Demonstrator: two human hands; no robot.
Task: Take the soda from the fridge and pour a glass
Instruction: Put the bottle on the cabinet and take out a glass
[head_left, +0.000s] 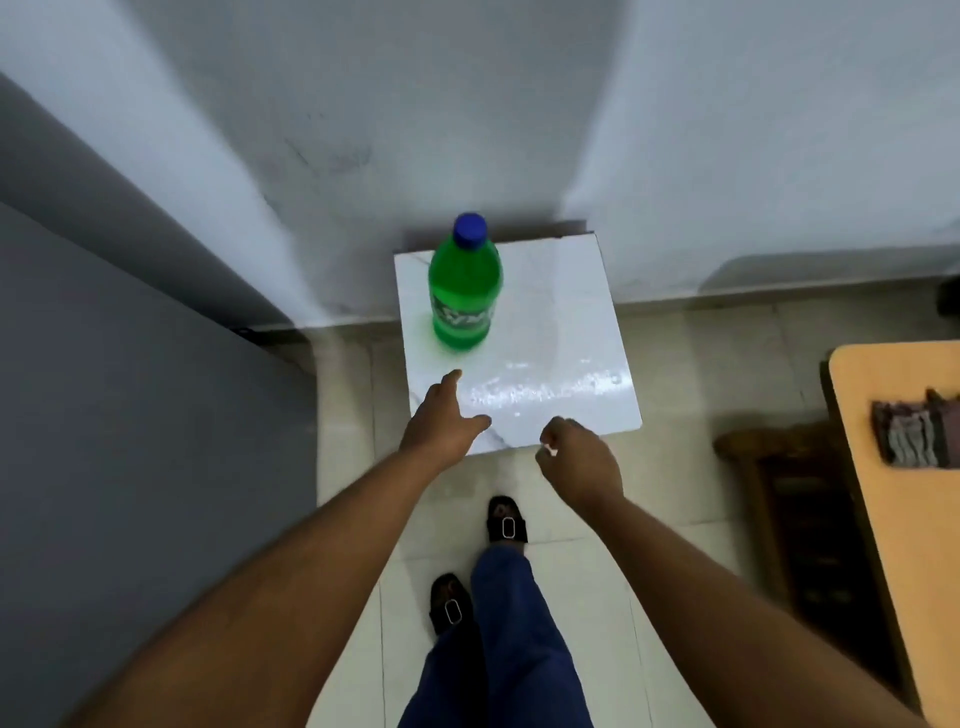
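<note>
A green soda bottle (465, 291) with a blue cap stands upright on the far left part of a small white marble-topped stand (561, 332). My left hand (441, 421) reaches over the stand's near left corner, fingers apart, a short way below the bottle and not touching it. Curled loosely at the stand's near edge, my right hand (576, 457) holds nothing that I can see. No glass is in view.
The grey fridge (130, 415) fills the left side, its door closed. A white wall rises behind the stand. A tan table (904, 467) with a folded cloth (914, 431) sits at the right, dark wooden furniture (789, 519) beside it. My legs and sandals stand on the tiled floor.
</note>
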